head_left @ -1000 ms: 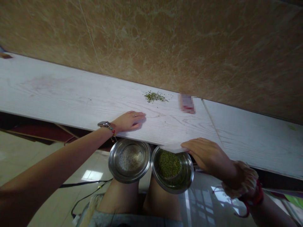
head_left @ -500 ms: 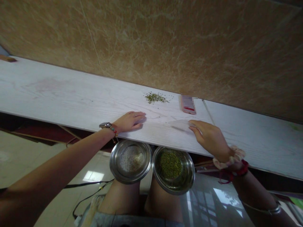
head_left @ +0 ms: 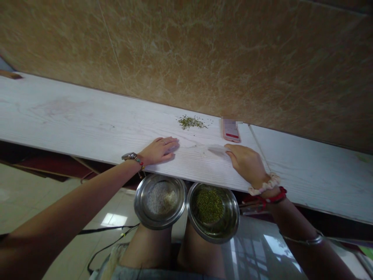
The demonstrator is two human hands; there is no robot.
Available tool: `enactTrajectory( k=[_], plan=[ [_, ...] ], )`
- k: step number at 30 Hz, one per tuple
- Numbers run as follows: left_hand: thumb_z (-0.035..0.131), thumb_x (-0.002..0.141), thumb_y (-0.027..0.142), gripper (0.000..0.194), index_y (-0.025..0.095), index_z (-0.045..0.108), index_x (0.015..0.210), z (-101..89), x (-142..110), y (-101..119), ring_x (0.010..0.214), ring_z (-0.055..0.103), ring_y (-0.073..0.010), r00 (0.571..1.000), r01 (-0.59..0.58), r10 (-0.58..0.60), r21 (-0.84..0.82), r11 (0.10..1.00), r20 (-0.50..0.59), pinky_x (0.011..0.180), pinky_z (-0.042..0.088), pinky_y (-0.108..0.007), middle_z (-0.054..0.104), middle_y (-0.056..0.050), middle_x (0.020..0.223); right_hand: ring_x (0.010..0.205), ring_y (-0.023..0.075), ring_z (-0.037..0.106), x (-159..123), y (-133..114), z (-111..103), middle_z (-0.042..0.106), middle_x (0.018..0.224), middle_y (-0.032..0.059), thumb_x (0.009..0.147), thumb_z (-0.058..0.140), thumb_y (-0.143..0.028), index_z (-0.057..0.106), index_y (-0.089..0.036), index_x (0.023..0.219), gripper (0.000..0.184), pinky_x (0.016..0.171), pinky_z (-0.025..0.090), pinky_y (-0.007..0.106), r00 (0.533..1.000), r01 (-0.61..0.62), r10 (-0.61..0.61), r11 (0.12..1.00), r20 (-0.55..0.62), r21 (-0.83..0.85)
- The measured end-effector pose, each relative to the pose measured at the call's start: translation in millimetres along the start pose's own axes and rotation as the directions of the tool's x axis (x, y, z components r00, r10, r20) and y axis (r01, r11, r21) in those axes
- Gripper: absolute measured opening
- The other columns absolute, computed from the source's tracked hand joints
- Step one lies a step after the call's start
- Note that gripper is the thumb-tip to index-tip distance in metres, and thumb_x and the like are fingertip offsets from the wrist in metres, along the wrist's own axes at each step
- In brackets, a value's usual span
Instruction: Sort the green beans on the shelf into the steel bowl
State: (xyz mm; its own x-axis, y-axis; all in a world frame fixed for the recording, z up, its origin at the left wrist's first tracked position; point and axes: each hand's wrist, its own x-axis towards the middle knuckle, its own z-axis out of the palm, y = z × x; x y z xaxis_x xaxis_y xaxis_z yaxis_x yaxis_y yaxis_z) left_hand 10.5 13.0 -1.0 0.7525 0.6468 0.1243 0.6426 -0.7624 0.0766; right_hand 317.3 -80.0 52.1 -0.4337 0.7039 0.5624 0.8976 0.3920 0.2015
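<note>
My left hand (head_left: 160,150) lies flat on the white ledge (head_left: 131,116), its fingers stretched out and a ring on one of them. Between the thumb and fingers of my right hand (head_left: 244,161) is a thin, whitish, see-through sheet (head_left: 216,149), held low over the ledge. I cannot tell whether it is paper or plastic. Beyond both hands, towards the wall, lies a loose patch of small green beans (head_left: 191,122). Below the ledge, one steel bowl (head_left: 140,210) has white grains in it. The other steel bowl (head_left: 231,217) contains a heap of green beans.
A phone (head_left: 231,131) in a pink case lies close to the brown marbled wall (head_left: 186,50). Several stray specks dot the ledge. At the far left end is a brown wooden piece (head_left: 10,74). Both bowls sit above my knees; a black cable (head_left: 107,245) runs below.
My right hand has shifted left and slightly up with the sheet still pinched in it. My left hand stays flat in about the same place.
</note>
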Motion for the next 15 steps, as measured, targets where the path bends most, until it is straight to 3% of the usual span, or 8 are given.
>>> enactTrajectory(
  k=[7,15],
  plan=[
    [0.037,0.09,0.038,0.045,0.015,0.045,0.128,-1.6,0.1,1.3,0.13,0.038,-0.0225,0.999,0.025,-0.025,0.008,1.0,0.03,0.105,0.029,-0.038,0.042,-0.01,0.143,0.077,0.0193,0.066,10.5,-2.4,9.0,0.072,0.087,0.0086,0.088,0.043,-0.015,0.065,-0.014,0.099,0.025,0.069,0.048,0.031,0.999,-0.028,0.027,0.999,0.024,0.044],
    [0.038,0.089,0.037,0.045,0.016,0.047,0.127,-1.7,0.6,2.4,0.129,0.039,-0.0224,0.999,0.041,-0.042,0.006,0.999,0.026,0.105,0.03,-0.038,0.043,-0.009,0.142,0.082,0.0176,0.065,-14.7,0.7,9.9,0.072,0.089,0.0089,0.088,0.041,-0.01,0.067,-0.013,0.095,0.027,0.073,0.046,0.029,0.996,0.063,-0.069,0.992,-0.051,-0.109]
  ],
)
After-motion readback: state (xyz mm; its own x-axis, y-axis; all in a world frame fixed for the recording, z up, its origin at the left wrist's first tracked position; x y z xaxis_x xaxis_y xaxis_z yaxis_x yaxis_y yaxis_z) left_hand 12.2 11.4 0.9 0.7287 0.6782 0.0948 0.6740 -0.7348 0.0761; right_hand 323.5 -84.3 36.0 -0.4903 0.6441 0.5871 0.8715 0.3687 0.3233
